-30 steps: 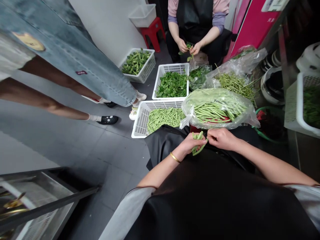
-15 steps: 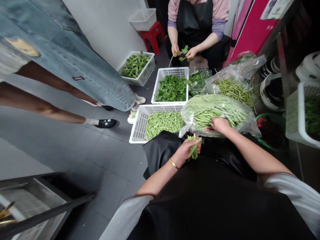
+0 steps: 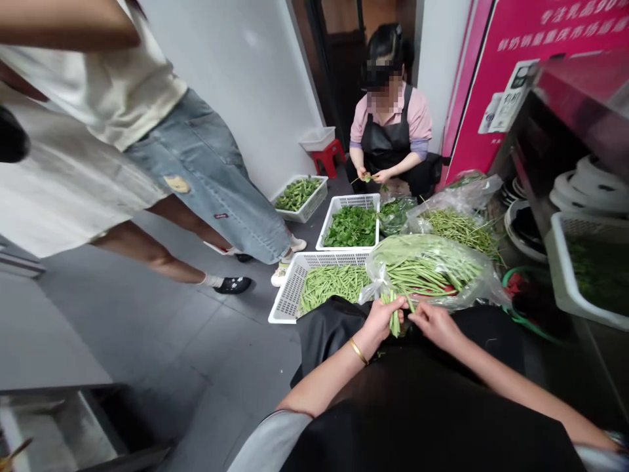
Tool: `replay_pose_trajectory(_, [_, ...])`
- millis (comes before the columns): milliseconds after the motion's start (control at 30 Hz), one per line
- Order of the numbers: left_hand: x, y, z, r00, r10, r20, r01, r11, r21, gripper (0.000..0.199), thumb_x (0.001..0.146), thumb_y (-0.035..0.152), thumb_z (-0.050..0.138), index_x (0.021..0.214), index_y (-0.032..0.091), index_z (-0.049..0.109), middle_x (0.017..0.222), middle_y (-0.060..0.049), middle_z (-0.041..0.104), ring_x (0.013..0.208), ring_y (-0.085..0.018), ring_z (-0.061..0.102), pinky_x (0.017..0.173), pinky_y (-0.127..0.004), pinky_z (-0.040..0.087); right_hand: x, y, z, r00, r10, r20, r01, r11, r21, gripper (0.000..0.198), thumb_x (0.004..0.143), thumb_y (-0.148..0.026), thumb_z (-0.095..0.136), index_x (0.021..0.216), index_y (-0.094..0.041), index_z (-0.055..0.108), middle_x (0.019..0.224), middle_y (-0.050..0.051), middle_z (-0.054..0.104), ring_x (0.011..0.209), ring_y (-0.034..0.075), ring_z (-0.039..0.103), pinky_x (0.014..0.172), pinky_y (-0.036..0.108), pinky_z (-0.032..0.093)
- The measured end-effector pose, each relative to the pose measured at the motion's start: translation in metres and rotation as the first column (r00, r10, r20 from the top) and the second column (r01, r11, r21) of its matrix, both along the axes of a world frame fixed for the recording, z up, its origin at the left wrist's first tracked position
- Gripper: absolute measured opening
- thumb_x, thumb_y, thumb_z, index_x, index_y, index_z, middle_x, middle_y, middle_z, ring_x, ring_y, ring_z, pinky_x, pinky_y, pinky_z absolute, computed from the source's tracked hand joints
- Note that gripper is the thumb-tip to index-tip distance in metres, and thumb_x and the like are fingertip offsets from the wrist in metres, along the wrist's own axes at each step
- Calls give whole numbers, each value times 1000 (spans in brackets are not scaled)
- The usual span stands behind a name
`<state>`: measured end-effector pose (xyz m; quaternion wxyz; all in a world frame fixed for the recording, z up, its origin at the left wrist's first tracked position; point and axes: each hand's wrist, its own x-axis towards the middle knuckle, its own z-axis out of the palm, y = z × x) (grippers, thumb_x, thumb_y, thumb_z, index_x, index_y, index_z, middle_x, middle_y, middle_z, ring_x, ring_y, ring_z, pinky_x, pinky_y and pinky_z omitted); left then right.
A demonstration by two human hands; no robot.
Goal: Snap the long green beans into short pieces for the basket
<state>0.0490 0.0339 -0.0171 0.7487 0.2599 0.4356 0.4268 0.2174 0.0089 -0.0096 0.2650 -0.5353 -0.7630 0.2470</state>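
Observation:
In my left hand (image 3: 376, 322) is a small bunch of snapped green beans (image 3: 395, 321), fingers wrapped round them. My right hand (image 3: 435, 325) is closed in a pinch just to the right, on what looks like the end of one long green bean (image 3: 411, 303). Right behind both hands lies a clear plastic bag (image 3: 376, 270) of long green beans (image 3: 417, 275). To its left stands a white slotted basket (image 3: 284, 308) with short bean pieces (image 3: 334, 286) in it.
A crouching co-worker (image 3: 393, 131) handles a green stem behind a white basket (image 3: 322, 239) of leafy greens. Two people stand at left, near a third basket (image 3: 312, 208). Bagged stems (image 3: 459, 226) and a crate (image 3: 560, 262) are at right; a metal frame (image 3: 93, 426) is lower left.
My right hand has come out of the bean bag, back towards my left hand, and now pinches a bean beside it. The view has tilted up, showing more of the co-worker and the standing people.

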Motion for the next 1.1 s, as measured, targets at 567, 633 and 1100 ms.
replay_pose_trajectory(567, [-5,-25,23,965,120,233,-110,992,-54,33,63,26,80,85,10,60,63,0,56,47,-5,47,46,-18,37,-34,-13,51,882,-50,-468,77,996,38,47,95,-53,35,63,-21,48,52,1,53,48,14,52,54,28,44])
replay_pose_trajectory(633, [-10,-25,28,950,48,308,-31,998,-61,34,64,26,77,89,11,61,61,2,55,44,-4,42,43,-18,34,-41,-14,51,796,-2,-605,-146,970,-196,49,93,-58,36,63,-21,46,47,-2,49,41,13,50,47,27,43])
replay_pose_trajectory(1100, [-40,-29,28,915,-387,112,377,921,102,25,64,28,69,77,7,65,48,-1,54,35,-8,42,37,-20,26,-10,11,34,717,-82,-692,-266,886,-381,46,80,-55,62,106,-17,61,68,1,65,48,12,56,46,25,43])
